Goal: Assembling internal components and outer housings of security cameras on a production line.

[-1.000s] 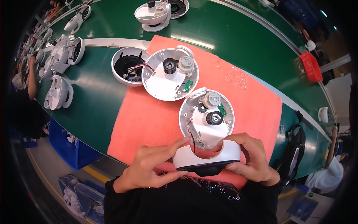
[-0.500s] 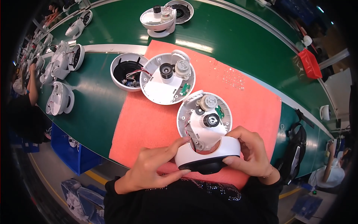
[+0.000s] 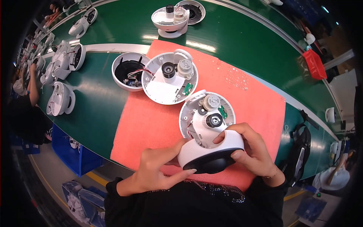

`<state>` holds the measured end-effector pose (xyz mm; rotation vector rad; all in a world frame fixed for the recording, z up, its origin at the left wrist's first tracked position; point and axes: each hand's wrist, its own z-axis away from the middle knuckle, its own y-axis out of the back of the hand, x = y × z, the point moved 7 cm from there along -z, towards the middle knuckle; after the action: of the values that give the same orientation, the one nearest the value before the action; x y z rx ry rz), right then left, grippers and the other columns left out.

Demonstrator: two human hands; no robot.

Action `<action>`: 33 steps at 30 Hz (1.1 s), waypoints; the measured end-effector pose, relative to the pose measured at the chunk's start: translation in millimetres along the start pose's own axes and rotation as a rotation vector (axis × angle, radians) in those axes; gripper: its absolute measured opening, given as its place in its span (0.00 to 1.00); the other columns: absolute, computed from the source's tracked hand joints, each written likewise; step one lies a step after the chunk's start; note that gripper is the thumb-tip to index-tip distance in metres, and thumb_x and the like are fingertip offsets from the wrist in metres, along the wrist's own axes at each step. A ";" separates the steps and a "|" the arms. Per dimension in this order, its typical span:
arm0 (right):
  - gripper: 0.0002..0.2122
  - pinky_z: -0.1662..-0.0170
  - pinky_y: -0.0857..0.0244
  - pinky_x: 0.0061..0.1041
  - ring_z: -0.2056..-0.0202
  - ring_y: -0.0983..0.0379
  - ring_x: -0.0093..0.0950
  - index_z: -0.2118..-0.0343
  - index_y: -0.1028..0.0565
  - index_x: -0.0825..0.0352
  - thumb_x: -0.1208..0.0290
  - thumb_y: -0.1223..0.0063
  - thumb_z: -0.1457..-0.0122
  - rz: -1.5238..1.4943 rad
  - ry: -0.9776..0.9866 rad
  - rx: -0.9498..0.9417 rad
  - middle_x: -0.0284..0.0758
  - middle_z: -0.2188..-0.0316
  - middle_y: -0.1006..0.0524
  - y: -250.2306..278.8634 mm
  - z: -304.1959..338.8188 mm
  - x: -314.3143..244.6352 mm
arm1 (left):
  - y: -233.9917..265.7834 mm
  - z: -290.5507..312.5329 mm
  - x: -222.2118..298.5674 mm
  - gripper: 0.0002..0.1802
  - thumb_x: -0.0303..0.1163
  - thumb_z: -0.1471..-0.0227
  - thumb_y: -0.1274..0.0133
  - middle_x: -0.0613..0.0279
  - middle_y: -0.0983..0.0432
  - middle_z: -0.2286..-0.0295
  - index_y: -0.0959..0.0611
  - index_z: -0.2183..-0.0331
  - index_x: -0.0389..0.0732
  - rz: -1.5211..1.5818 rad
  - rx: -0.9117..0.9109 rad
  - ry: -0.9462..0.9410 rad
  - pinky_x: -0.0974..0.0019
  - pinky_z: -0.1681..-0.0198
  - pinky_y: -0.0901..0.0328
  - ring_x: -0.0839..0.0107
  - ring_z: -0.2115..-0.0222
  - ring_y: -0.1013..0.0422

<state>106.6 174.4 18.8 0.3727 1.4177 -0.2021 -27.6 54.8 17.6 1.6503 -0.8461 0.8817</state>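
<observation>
Between my two hands I hold a white rounded housing shell (image 3: 193,151) with a glossy black face turned toward me. My left hand (image 3: 155,162) grips its left end, thumb along the lower edge. At the other end, my right hand (image 3: 253,151) has its thumb on the black face and a fingertip inside the notch. Just beyond the shell, and overlapped by it, lies an open round white housing (image 3: 183,119) with a silver motor (image 3: 211,102), a black cylinder (image 3: 214,120) and a small green circuit board (image 3: 223,111).
Farther off, a second open housing (image 3: 159,92) is wired to a bowl-shaped cover (image 3: 117,72). Both work on an orange foam mat (image 3: 132,140), where small clear dots (image 3: 236,77) lie. Another unit (image 3: 170,24) rides the green belt (image 3: 234,45). More units (image 3: 62,98) stand left.
The shell has tilted, its right end rising, and more of its black face shows. My right fingertip now reaches into the notch. The unit on the far belt has shifted right.
</observation>
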 end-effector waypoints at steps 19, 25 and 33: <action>0.32 0.53 0.35 0.31 0.53 0.32 0.32 0.45 0.53 0.65 0.80 0.47 0.49 -0.173 -0.078 -0.012 0.44 0.55 0.31 1.2 5.0 1.1 | 10.2 -5.6 -19.7 0.38 0.17 0.62 0.44 0.51 0.28 0.61 0.40 0.47 0.27 0.522 0.082 0.225 0.73 0.62 0.32 0.71 0.63 0.29; 0.31 0.51 0.36 0.31 0.53 0.33 0.33 0.46 0.54 0.65 0.80 0.48 0.49 -0.183 -0.043 0.000 0.43 0.55 0.32 6.7 0.5 -4.2 | 12.9 -18.0 -17.1 0.37 0.17 0.61 0.45 0.51 0.29 0.61 0.40 0.47 0.27 0.517 0.098 0.261 0.73 0.60 0.32 0.73 0.62 0.30; 0.38 0.52 0.34 0.29 0.46 0.43 0.31 0.45 0.58 0.65 0.80 0.43 0.53 -0.166 0.148 0.128 0.42 0.49 0.44 8.2 -5.4 -9.1 | 8.7 -31.9 -8.5 0.36 0.17 0.58 0.47 0.51 0.29 0.60 0.41 0.46 0.29 0.550 0.117 0.284 0.77 0.63 0.33 0.76 0.63 0.30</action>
<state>103.1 183.2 28.3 0.3812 1.5876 -0.4087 -43.7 84.8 20.4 1.3564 -1.0806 1.5305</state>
